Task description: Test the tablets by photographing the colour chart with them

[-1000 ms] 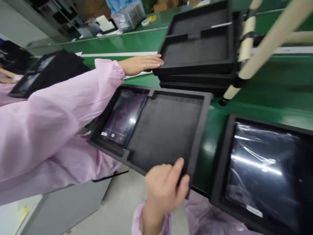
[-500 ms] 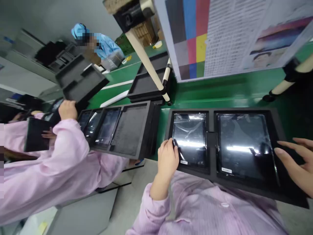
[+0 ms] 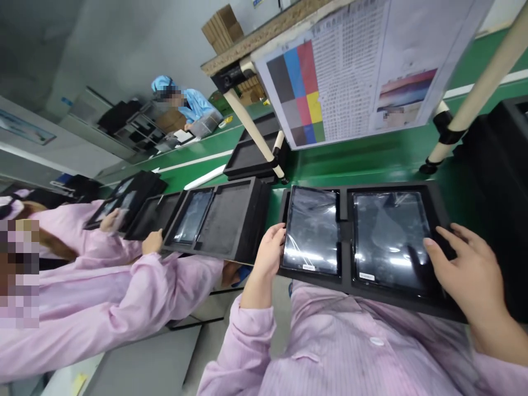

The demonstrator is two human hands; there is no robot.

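Co-worker's hand [image 3: 152,242] touching neighbouring tray [image 3: 225,220] at its 8 o'clock corner. We are gripping foam tray [image 3: 346,281] at its 9 o'clock rim, left hand [image 3: 270,250] curled, fingers together beside left tablet [image 3: 311,230]. Right tablet [image 3: 388,239] lying at its 3 o'clock. We are resting right hand [image 3: 466,269], fingers spread, on that tablet's 3 o'clock edge. Tray lying on green belt [image 3: 371,159], at view's 6 o'clock.

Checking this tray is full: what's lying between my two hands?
Head view: a left tablet and a right tablet, side by side in the foam tray; left hand at its edge, right hand on the right tablet.
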